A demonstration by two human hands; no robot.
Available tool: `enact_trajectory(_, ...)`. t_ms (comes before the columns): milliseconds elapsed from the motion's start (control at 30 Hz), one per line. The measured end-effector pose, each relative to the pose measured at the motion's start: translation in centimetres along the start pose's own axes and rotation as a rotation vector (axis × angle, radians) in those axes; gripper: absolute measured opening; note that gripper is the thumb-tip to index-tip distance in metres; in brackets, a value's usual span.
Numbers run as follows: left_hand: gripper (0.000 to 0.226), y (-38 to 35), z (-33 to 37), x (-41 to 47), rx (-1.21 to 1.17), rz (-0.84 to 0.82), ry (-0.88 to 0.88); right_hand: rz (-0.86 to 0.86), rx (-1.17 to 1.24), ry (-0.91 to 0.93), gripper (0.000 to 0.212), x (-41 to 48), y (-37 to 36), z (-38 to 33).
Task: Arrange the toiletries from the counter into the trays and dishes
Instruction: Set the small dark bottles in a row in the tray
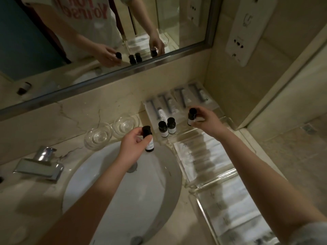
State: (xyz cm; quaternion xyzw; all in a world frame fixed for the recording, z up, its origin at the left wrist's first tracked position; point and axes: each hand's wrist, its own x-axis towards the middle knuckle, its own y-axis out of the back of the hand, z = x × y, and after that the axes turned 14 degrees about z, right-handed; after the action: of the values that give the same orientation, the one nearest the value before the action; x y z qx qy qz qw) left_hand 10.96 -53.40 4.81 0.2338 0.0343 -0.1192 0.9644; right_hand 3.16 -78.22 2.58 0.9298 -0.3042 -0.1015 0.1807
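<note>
Both hands busy. Left hand [131, 145] pinches small dark-capped bottle [148, 139] over near-left sink rim; right hand [205, 119] grips second bottle [192, 116] above clear acrylic tray [228, 121]. Both upright, caps up, long axis vertical, slight tilt. Best move, I'd say: set bases flat beside standing pair [167, 129], labels forward, release gently.

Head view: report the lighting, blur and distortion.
Head view: dim, yellowish light; wide-angle bending curves the mirror frame and counter edges; labels on the bottle in the left hand and the bottle in the right hand are too soft to read; clear trays look smeared.
</note>
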Motion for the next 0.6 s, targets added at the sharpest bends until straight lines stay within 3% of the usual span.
enact_trajectory(100, 0.014, 0.1, 0.1, -0.1, -0.001, 0.001, -0.002, 0.123, -0.008, 0.032, 0.066, -1.1, 0.4, -0.5)
enact_trajectory(200, 0.014, 0.3, 0.2, -0.1, 0.001, 0.011, -0.02, 0.235, -0.135, 0.275, 0.062, -1.9, 0.9, -2.0)
enact_trajectory(367, 0.023, 0.6, 0.3, 0.0, 0.005, 0.03, -0.052, -0.05, -0.585, 0.661, 0.052, -0.6, -0.8, -5.5)
enact_trajectory(467, 0.024, 0.9, 0.2, 0.0, 0.01, 0.029, -0.057, -0.16, -0.772, 0.703, 0.041, 0.2, -2.3, -6.6)
enact_trajectory(600, 0.024, 1.3, 0.0, 0.1, -0.004, 0.039, -0.05, -0.187, -0.811, 0.717, 0.019, 0.6, -2.9, -6.6)
